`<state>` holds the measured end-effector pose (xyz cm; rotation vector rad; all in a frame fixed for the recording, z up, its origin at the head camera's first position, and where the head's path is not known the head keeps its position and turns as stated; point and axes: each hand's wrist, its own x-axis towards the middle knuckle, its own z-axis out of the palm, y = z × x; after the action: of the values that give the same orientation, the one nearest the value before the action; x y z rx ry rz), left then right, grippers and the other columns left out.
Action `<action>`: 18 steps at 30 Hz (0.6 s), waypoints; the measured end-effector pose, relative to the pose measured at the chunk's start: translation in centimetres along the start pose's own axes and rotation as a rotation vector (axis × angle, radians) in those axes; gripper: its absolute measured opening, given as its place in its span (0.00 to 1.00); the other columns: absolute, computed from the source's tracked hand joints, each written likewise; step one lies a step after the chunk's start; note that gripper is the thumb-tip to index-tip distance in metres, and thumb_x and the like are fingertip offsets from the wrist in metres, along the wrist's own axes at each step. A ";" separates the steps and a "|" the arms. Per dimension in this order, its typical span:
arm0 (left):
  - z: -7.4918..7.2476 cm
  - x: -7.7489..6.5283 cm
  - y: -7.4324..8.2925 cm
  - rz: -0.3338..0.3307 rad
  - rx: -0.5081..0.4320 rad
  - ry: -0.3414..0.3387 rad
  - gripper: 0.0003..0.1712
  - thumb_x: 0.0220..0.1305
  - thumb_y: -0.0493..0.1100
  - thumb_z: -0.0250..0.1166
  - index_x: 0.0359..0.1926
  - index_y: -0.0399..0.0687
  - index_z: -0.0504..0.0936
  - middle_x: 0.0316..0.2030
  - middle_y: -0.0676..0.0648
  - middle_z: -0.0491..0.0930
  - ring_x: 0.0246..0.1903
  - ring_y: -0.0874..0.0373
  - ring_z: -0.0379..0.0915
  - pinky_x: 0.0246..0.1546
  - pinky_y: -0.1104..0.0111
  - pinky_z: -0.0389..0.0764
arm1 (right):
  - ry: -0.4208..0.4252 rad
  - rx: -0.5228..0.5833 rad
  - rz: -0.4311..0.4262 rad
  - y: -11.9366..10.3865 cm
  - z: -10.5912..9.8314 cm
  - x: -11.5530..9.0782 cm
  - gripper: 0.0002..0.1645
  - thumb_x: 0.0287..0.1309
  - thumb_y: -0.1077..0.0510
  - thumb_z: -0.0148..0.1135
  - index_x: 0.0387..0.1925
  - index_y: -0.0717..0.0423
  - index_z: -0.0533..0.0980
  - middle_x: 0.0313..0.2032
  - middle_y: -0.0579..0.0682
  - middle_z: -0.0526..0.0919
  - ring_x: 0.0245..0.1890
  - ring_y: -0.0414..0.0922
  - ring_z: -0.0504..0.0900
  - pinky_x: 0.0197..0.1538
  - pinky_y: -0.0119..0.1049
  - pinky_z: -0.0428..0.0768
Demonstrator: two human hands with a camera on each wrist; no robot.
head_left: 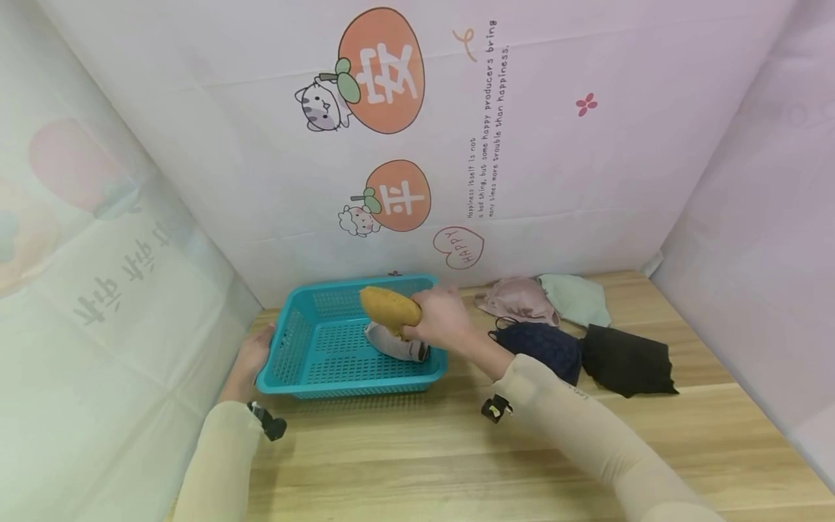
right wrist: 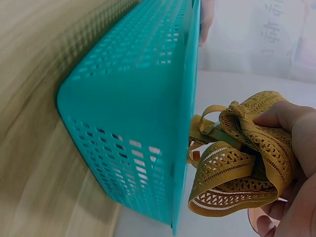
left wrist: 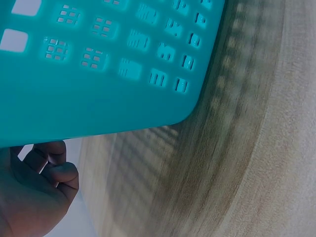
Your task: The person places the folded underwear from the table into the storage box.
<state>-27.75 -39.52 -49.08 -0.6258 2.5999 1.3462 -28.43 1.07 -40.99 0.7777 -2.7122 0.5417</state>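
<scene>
A teal plastic basket (head_left: pixel 352 384) with perforated sides stands on the wooden table. My left hand (head_left: pixel 256 353) grips its left rim, fingers curled at the edge in the left wrist view. Over the basket's right half, my right hand (head_left: pixel 441 317) holds a mustard-yellow lace bra (head_left: pixel 389 306). In the right wrist view the bra (right wrist: pixel 237 173) is folded up, its straps and band hanging toward the basket's rim. A greyish-pink bra (head_left: pixel 396 345) lies inside the basket, below the held one and partly hidden by it.
To the right of the basket lie a dusty-pink bra (head_left: pixel 520 299), a pale mint garment (head_left: pixel 575 297), a navy bra (head_left: pixel 541 346) and a black garment (head_left: pixel 628 360). The navy bra is partly behind my right forearm. Printed cloth walls rise at the back and both sides.
</scene>
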 end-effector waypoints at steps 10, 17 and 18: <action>-0.2 -0.1 0.2 -0.003 -0.010 0.002 0.52 0.69 0.77 0.27 0.79 0.45 0.49 0.77 0.33 0.52 0.76 0.32 0.47 0.74 0.38 0.52 | -0.032 -0.007 -0.010 -1.6 1.5 -0.1 0.19 0.46 0.39 0.74 0.32 0.46 0.81 0.26 0.39 0.83 0.30 0.41 0.77 0.40 0.43 0.74; -0.1 -0.4 0.3 0.004 -0.034 0.004 0.52 0.70 0.77 0.29 0.79 0.46 0.48 0.77 0.33 0.51 0.76 0.32 0.46 0.74 0.38 0.52 | -0.045 0.016 -0.036 -2.2 2.4 -0.1 0.30 0.48 0.39 0.73 0.53 0.41 0.82 0.40 0.39 0.88 0.35 0.41 0.80 0.41 0.42 0.74; 0.0 -0.4 0.3 0.005 -0.040 0.005 0.51 0.70 0.77 0.30 0.79 0.46 0.49 0.77 0.34 0.51 0.76 0.33 0.47 0.75 0.39 0.52 | -0.046 0.019 -0.039 -2.3 2.6 -0.2 0.29 0.47 0.39 0.74 0.53 0.41 0.82 0.40 0.38 0.88 0.35 0.40 0.80 0.40 0.41 0.73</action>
<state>-27.55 -39.26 -48.73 -0.6301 2.5866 1.4030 -27.41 -1.74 -42.70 0.8557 -2.7315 0.5482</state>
